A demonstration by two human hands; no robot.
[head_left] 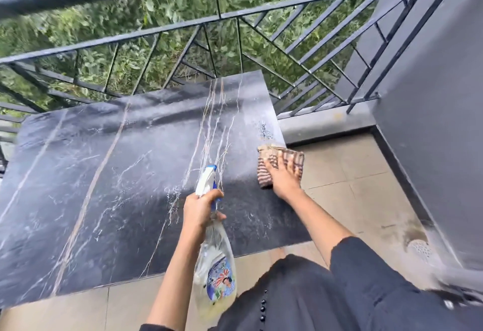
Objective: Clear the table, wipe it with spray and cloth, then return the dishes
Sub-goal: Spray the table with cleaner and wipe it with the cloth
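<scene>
Tabletop (91, 174) lies open leftward; railing (183, 27) behind, wall (431, 95) at right.

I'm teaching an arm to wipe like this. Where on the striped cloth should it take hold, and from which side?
Take the cloth by its right-hand part, coming from beyond the right edge of the table: that part seems to overhang the edge, so a finger could get under it. The rest lies flat on the top, with the right hand pressing on it, fingers straight.
</scene>
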